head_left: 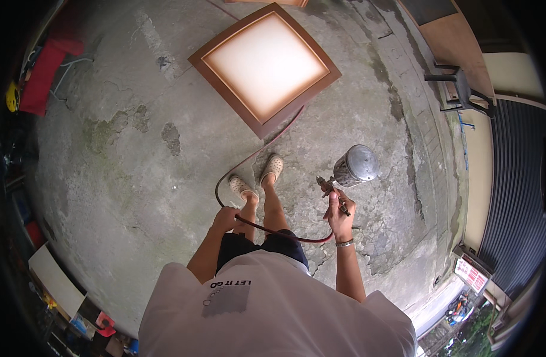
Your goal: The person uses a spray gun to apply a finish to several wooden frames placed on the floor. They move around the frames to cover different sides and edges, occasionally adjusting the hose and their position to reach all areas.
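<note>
In my right hand (341, 215) is a spray gun (331, 187), its grip wrapped by my fingers. A round metal cup (357, 165) with a silver lid sits at the top of the gun. My left hand (226, 219) is closed around a dark red hose (267, 229). From there the hose runs right to the spray gun, and its other part curves up past my feet toward a square panel (272, 66). That panel has a brown border and a pale centre shaded brown along its edges. It lies ahead of me, apart from both hands.
Cracked concrete floor (136, 196) surrounds me. A dark plastic chair (463, 89) stands at the far right near a roller shutter (514, 196). A red cloth (47, 74) hangs at the far left. Part of another brown-edged piece (279, 2) shows at the top edge.
</note>
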The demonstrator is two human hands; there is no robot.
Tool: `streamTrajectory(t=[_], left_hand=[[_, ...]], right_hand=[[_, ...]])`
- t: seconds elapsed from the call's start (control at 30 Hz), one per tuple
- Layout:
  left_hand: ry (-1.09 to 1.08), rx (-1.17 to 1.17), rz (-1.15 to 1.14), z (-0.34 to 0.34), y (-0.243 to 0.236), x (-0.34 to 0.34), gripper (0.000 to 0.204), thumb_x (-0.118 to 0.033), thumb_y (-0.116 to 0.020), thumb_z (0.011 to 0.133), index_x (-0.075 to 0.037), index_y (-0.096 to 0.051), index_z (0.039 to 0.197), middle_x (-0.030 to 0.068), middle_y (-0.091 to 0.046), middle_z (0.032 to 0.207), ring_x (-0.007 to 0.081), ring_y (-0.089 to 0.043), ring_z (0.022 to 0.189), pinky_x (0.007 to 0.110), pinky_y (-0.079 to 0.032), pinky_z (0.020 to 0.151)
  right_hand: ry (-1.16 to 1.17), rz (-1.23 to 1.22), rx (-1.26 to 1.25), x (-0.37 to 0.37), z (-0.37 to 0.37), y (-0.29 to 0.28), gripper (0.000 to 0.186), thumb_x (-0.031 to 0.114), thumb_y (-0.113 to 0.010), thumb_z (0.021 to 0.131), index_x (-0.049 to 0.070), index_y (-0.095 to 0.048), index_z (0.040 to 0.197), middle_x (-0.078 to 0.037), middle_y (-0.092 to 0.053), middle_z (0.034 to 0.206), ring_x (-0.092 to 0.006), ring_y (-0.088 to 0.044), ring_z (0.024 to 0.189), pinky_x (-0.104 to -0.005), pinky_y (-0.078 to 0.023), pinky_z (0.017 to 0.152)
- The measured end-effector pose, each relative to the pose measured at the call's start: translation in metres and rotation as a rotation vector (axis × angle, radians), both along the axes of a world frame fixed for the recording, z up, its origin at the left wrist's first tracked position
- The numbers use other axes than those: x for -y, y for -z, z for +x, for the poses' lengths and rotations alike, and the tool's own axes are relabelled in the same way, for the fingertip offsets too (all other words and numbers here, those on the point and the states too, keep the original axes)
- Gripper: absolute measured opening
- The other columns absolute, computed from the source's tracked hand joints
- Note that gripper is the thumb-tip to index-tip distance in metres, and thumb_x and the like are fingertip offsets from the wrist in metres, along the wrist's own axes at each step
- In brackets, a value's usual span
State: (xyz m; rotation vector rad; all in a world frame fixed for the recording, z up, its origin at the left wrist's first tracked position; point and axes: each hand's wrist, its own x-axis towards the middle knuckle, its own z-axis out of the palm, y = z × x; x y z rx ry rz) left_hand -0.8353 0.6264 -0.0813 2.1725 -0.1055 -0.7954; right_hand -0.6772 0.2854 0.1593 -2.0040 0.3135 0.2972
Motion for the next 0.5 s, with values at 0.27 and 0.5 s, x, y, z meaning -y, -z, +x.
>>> streamTrajectory(t=[0.27,0.5], left_hand=[[-0.029,-0.157,-0.001,0.01,-0.046,0.034,0.031,-0.032,-0.085,0.072,-0.006,-0.071,0.084,0.0143,-0.07,0.088,0.0341,-0.068,0.089,0.045,-0.053,0.079],[-0.094,-0.122,0.03,-0.011,-0.045,0.043,0.035,-0.035,-0.086,0.071,-0.006,-0.073,0.085,0.0171,-0.072,0.09,0.0353,-0.069,0.089,0.046,-0.052,0.078]], right_hand=[[0.136,0.091,0.077,0.025,-0.027,-0.084,0.055,0.044,-0.055,0.106,-0.007,-0.066,0.123,-0.013,-0.074,0.09,-0.011,-0.06,0.047,-0.0246,-0.046,0.043],[0.108,0.065,0.099,0.046,-0.031,-0.053,0.065,0.054,-0.045,0.107,-0.004,-0.062,0.13,-0.014,-0.073,0.091,-0.011,-0.055,0.042,-0.0231,-0.042,0.037]])
